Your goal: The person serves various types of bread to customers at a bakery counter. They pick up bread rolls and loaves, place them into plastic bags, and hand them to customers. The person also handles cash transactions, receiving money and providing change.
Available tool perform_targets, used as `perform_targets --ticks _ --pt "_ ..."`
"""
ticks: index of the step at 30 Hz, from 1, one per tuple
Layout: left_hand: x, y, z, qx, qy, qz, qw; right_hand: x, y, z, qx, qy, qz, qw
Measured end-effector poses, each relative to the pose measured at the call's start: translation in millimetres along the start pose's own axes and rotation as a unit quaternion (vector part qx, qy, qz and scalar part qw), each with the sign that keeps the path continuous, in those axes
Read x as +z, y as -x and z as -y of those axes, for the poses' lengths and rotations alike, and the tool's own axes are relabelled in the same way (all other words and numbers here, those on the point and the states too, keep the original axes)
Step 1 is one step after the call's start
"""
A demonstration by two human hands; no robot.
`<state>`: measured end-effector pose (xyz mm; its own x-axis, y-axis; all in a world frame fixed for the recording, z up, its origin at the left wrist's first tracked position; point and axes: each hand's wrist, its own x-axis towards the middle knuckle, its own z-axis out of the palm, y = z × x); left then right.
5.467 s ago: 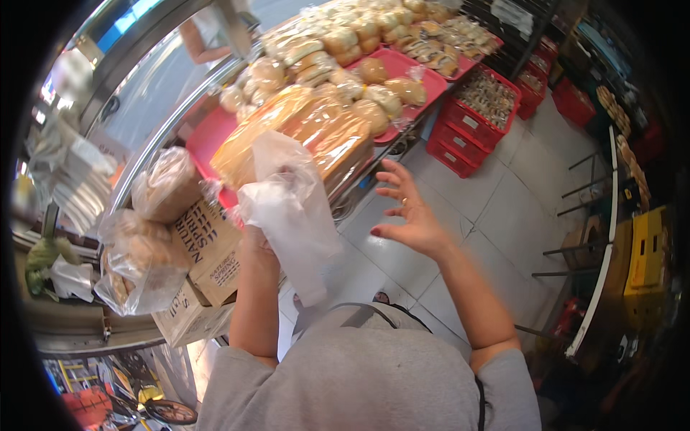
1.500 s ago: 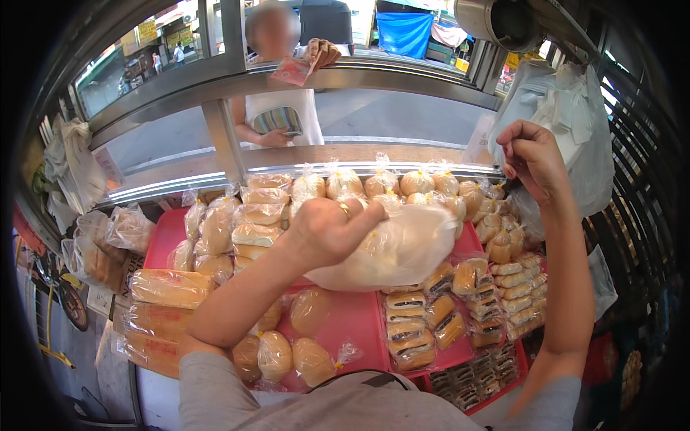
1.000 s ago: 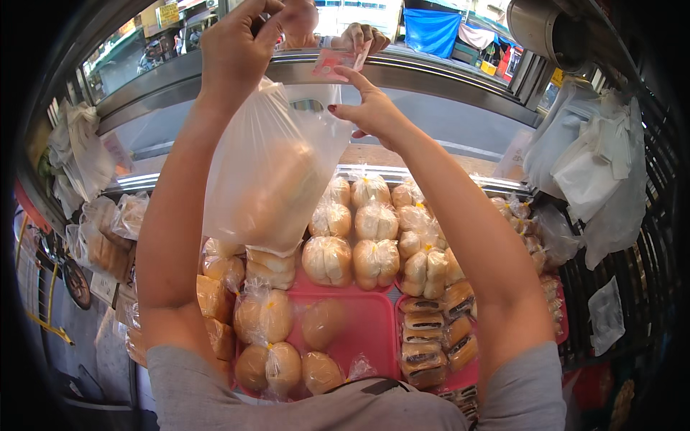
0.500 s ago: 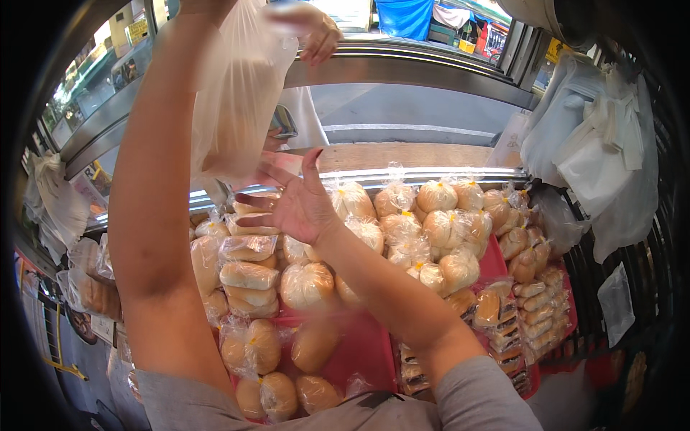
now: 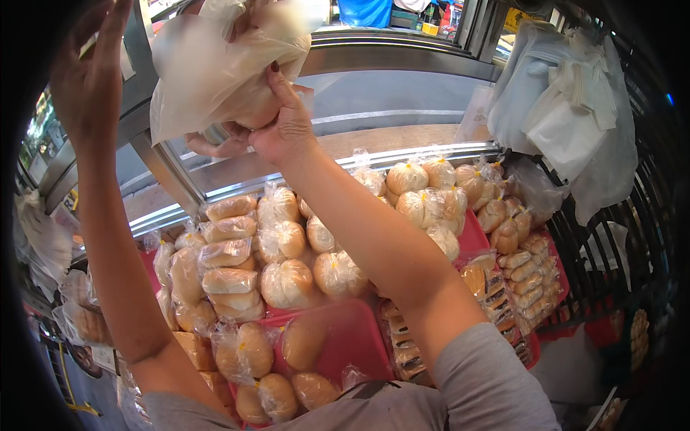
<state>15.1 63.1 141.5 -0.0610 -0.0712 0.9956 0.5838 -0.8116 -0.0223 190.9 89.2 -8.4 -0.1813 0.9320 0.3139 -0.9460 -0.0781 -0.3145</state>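
Observation:
A whitish translucent plastic bag [image 5: 208,79] hangs in the window opening at the upper left, with another person's fingers [image 5: 248,18] at its top. My right hand [image 5: 284,133] is closed just below the bag, its thumb up against the plastic. What it holds is hidden; a pinkish edge shows behind the thumb. Another person's hand [image 5: 219,146] meets my fingertips from the left. Raised at the far left, my left hand [image 5: 90,93] has its fingers stretched upward, apart from the bag, and holds nothing that I can see.
Bagged bread buns [image 5: 287,284] and rolls crowd the display below my arms, with a red tray [image 5: 352,337] near me. A metal window rail [image 5: 402,61] crosses ahead. Plastic bags [image 5: 575,115] hang at the right beside a dark slatted rack [image 5: 611,237].
My left hand has come away from the bag to the left. My right hand has moved up and closed by the other person's hand. The view has shifted slightly.

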Motion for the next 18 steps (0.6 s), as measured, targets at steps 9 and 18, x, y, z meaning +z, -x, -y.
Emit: perform_targets --ticks 9,18 --pt "-157 177 -86 -0.277 0.105 0.124 0.947 31 -12 48 -0.101 0.131 0.011 0.986" --pt "-192 287 -157 -0.571 0.181 0.157 0.785 -11 255 24 0.025 0.829 0.120 0.546"
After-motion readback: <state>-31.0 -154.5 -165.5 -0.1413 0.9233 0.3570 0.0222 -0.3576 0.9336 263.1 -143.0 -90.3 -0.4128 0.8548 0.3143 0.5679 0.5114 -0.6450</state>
